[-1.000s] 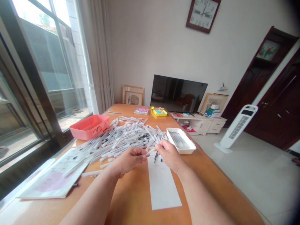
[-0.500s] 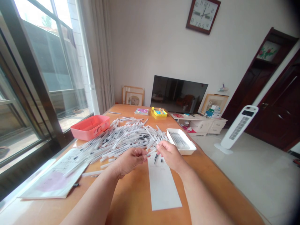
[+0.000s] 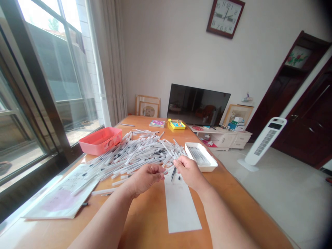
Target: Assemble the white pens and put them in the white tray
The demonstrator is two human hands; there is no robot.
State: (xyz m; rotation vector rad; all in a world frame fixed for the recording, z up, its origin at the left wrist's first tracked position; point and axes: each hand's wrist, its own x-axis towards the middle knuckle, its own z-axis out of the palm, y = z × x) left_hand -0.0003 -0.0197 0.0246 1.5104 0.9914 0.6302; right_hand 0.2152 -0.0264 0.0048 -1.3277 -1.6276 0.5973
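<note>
Pinching white pen [image 3: 168, 168] between left grip [image 3: 145, 177], right grip [image 3: 190, 173]

Right hand [image 3: 190, 173] perhaps slightly rightward

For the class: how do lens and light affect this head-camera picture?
Head view: wide-angle distortion bends and tilts the window frame; bright daylight washes out the papers at left; the right corners darken; the left hand looks fairly sharp.
</note>
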